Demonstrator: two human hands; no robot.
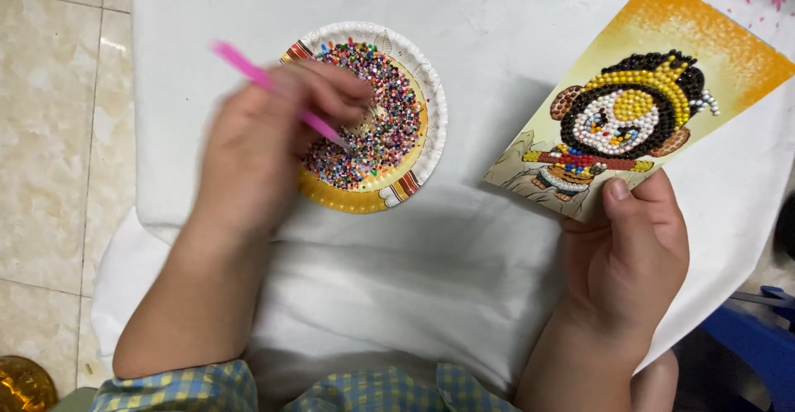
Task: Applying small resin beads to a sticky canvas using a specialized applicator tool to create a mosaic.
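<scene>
A white cloth (464, 238) covered the surface and filled most of the frame, with pale floor tiles (58, 130) showing down the left edge. Across the upper right lay a card (654, 89) with an orange and yellow ground, bearing a beaded cartoon figure in black, yellow, white and red. The right hand (631, 255) held the card by its lower corner at centre right; the thumb pressed on the face of the card, and the other fingers were curled shut behind it, hidden from sight. In the upper centre a paper plate (431, 101) with a white fluted rim and a yellow bottom rested on the cloth, filled with small mixed-colour beads (389, 122). The left hand (265, 143), blurred, hovered over the left half of the plate. Its fingers were closed around a thin pink pen (248, 64); the upper end stuck out toward the upper left, and the tip reached past the fingertips into the beads near the plate's middle.
</scene>
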